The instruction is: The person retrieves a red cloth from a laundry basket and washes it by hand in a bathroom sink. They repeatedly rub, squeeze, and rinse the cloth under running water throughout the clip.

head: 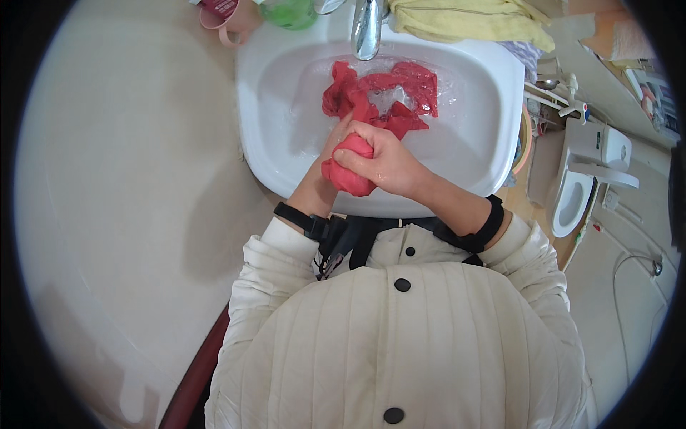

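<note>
My right hand (383, 155) is closed around a bunched wad of wet red cloth (351, 179) above the front rim of a white washbasin (252, 134). My left hand (341, 127) reaches beneath it, right by the cloth. Its fingers are mostly hidden, so their grip does not show. Beyond my hands, more red fabric (410, 80) spreads through shallow, bubbly water under a chrome faucet (367, 32). Whether the wad and that fabric are one piece is hidden behind my hands.
A pink mug (241, 24) and a green translucent container (289, 13) stand by the basin's back left. Folded yellow cloth (461, 19) lies at the back right rim. To the right are a white toilet (572, 209) and wall pipes with a valve (573, 104).
</note>
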`<state>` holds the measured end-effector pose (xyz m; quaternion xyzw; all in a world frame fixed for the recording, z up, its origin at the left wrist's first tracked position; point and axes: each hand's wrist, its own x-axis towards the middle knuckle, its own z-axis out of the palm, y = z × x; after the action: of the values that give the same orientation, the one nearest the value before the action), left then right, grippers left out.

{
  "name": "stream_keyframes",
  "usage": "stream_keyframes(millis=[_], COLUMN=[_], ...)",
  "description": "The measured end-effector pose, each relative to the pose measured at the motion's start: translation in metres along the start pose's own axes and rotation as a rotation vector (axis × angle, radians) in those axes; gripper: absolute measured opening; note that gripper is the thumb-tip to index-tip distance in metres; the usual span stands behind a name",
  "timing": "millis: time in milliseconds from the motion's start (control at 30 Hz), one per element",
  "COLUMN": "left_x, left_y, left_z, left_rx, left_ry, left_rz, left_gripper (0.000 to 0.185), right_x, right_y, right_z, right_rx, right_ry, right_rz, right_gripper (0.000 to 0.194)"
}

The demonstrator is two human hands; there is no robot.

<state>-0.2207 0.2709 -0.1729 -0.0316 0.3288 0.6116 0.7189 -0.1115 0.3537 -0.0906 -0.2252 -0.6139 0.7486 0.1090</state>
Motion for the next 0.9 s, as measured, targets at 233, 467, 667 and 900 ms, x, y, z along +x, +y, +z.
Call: stream_keyframes(millis=[233, 467, 667, 900], left_x=[0.009, 0.004, 0.040, 0.058], left_y=[0.005, -0.001, -0.024, -0.018], left_z=[0.011, -0.012, -0.016, -0.030], left_rx=[-0.062, 1.505, 2.193, 2.129], left_ry=[0.317, 0.938, 0.546, 0.524], left_rz=[0.106, 0.177, -0.087, -0.065], left_gripper=[0.040, 0.077, 0.075, 0.056], right_x=[0.024, 0.017, 0.021, 0.044], right_y=[0.078, 0.124, 0.129, 0.126], right_z=[-0.084, -0.136, -0.084, -0.101], right_rx=[-0.747, -1.036, -1.483, -1.429], right_ry=[0.482, 0.643, -0.025, 0.095], right_rz=[0.175, 0.140, 0.272, 0.338], right_gripper=[0.027, 0.048, 0.052, 0.049])
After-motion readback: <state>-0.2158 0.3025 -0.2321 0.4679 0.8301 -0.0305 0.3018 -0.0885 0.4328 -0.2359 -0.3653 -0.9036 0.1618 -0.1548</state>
